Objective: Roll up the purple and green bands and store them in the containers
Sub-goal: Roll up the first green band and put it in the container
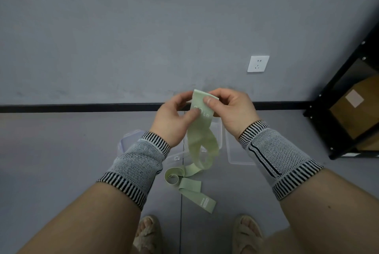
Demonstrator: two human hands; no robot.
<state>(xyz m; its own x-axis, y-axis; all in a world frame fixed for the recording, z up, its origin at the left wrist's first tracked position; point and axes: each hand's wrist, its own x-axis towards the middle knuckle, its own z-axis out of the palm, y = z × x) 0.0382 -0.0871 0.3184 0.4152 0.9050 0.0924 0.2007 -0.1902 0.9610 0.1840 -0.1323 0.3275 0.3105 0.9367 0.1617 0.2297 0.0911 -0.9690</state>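
Nearest the camera, at six o'clock, two sandalled feet (196, 233) stand on the grey floor (61, 161), and just beyond them the free tail of the green band (202, 130) lies slack there, one part curled into a loose coil at about seven o'clock of the hanging loop; it trails down, probably because only the top end has been gathered so far. Above it both forearms, in knitted wrist sleeves (135, 163), meet at the middle of the view. The left hand (174, 118) pinches the band's upper end with thumb on the printed face and fingers curled behind, and the right hand (231, 110) pinches the same end from the three o'clock side, thumb pressing the top corner. Holding the end taut between two pinches looks like the start of the first turn of a roll. Under and beyond the hands, clear plastic containers (240, 151) and a lid (128, 136) sit on the floor, close by for storing. No purple band is visible. Farther off, a wall socket (258, 63) sits at one o'clock and a black shelf (348, 100) at three o'clock.
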